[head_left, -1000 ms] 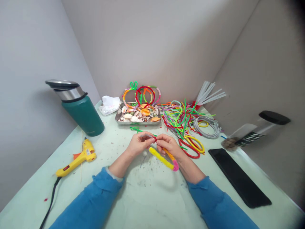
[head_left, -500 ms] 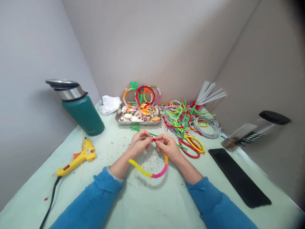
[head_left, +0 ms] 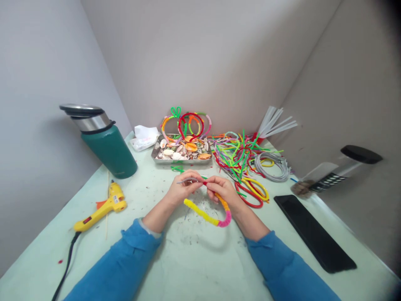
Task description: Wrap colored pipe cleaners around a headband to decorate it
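Note:
Both hands meet in mid-table over a curved wire wrapped in pipe cleaner [head_left: 202,212], its bands running yellow, pink, orange and red. My left hand [head_left: 184,187] pinches the bare grey end of the wire [head_left: 187,179] close to the red band. Thumb and fingers of my right hand [head_left: 223,190] are closed on the red part [head_left: 205,183], right beside the left fingertips. The wrapped length loops below my right hand, and its yellow tip points left, free. Part of a green pipe cleaner [head_left: 177,169] shows behind my left hand.
Behind stands a metal tray [head_left: 183,161] of shells with several colourful rings. Loose pipe cleaners [head_left: 232,154], scissors [head_left: 250,196] and coiled grey wire [head_left: 275,167] lie right. A yellow glue gun [head_left: 100,213] and green bottle [head_left: 109,150] are left; a black phone-like slab [head_left: 313,234] lies right.
The wrapped curve has swung right and up below my hands, its yellow tip moving right. My hands have shifted slightly and both still pinch at the red band and wire.

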A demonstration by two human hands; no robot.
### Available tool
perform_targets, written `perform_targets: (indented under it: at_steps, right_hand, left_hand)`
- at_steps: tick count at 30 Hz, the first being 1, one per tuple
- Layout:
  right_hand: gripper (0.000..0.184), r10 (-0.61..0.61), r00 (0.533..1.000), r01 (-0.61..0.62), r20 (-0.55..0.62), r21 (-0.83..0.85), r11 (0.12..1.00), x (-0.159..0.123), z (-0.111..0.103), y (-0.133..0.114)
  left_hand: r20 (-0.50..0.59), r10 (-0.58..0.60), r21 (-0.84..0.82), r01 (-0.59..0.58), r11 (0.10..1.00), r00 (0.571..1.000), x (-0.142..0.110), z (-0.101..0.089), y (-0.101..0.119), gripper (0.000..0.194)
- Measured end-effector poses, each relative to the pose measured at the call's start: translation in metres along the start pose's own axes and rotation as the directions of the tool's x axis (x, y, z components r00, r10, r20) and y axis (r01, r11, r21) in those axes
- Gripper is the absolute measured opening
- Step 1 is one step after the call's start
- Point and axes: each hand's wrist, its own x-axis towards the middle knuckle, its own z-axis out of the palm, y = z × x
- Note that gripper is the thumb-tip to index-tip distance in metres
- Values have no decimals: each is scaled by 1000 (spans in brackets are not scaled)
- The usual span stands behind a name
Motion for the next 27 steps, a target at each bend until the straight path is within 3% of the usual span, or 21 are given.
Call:
perform_targets:
  at_steps: [13,17,27]
  right_hand:
    - [16,15,1000,-15,-20,-4,1000,-1,-1,0]
    - [17,-1,1000,0,-29,-15,1000,0,-2,2]
    - [19,-47,996,43,-80,-52,998,3,-1,7]
  left_hand:
    - [-52,-10,229,22,973,999,-1,3,10,16]
    - [-57,-22,253,36,967,998,-2,4,10,16]
    - [-165,-175,200,206,958,971,-2,8,4,19]
